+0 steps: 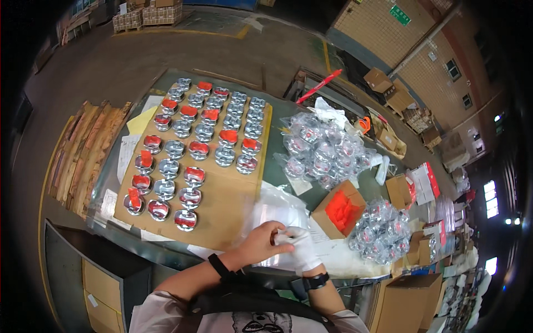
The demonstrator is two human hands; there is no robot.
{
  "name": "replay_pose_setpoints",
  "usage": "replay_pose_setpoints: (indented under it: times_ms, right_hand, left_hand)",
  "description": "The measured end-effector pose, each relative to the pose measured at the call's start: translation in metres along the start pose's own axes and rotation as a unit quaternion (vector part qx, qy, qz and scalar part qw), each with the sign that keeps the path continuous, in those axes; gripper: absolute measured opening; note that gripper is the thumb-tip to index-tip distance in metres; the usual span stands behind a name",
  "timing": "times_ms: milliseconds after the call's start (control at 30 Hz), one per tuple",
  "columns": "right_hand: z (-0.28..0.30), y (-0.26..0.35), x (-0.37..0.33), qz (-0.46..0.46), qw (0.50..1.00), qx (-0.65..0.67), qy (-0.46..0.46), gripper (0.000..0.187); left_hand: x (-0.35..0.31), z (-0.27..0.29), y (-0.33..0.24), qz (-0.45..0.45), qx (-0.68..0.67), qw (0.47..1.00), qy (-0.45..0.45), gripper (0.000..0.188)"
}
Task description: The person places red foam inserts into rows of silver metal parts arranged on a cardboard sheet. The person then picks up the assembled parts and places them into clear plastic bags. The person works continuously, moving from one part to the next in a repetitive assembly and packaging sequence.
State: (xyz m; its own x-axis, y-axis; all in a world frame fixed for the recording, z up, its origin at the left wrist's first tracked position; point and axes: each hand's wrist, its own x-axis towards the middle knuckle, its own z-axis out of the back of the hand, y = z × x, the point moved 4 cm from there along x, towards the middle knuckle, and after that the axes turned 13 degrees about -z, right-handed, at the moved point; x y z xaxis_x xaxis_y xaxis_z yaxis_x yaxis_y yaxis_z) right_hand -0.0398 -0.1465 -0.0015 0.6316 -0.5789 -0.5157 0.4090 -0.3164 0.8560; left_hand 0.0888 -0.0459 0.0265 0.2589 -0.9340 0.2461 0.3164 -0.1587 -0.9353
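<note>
My bare left hand (260,244) and my white-gloved right hand (298,248) meet over the near edge of the table. Both hands have curled fingers pressed close together; whatever lies between them is hidden. Just beyond them lie clear plastic bags (280,208), partly blurred. To the left, rows of silver metal pistons (165,188) stand on a flat cardboard sheet (227,191). Several carry red pieces on top or inside. An open carton (320,213) of orange-red pieces (342,212) sits right of my hands.
Bagged pistons are heaped at the back right (325,147), with a second heap (380,230) beside the carton. Orange-handled scissors (364,124) and a red strip (319,87) lie farther back. Wooden planks (83,155) lie left of the table; an open cardboard box (405,302) stands at the lower right.
</note>
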Motion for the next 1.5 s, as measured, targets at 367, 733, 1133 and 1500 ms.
replay_pose_setpoints:
  times_ms: [367, 733, 1133, 1500]
  right_hand:
    - [-0.194, 0.030, -0.015, 0.107, 0.982, -0.118, 0.103, 0.026]
    - [-0.283, -0.023, 0.072, 0.289, 0.666, -0.687, -0.029, 0.017]
    - [-0.162, 0.004, 0.025, 0.031, 0.996, -0.076, 0.032, 0.022]
    - [-0.193, -0.056, 0.042, 0.136, 0.844, -0.518, -0.027, 0.027]
  left_hand:
    - [-0.203, 0.125, 0.027, 0.159, -0.308, 0.863, -0.368, 0.018]
    - [-0.270, 0.258, -0.044, 0.081, 0.246, 0.786, -0.561, 0.012]
    - [-0.120, 0.095, 0.127, 0.085, -0.043, 0.994, -0.055, 0.020]
    - [-0.120, 0.095, 0.056, -0.053, 0.229, 0.969, -0.079, 0.026]
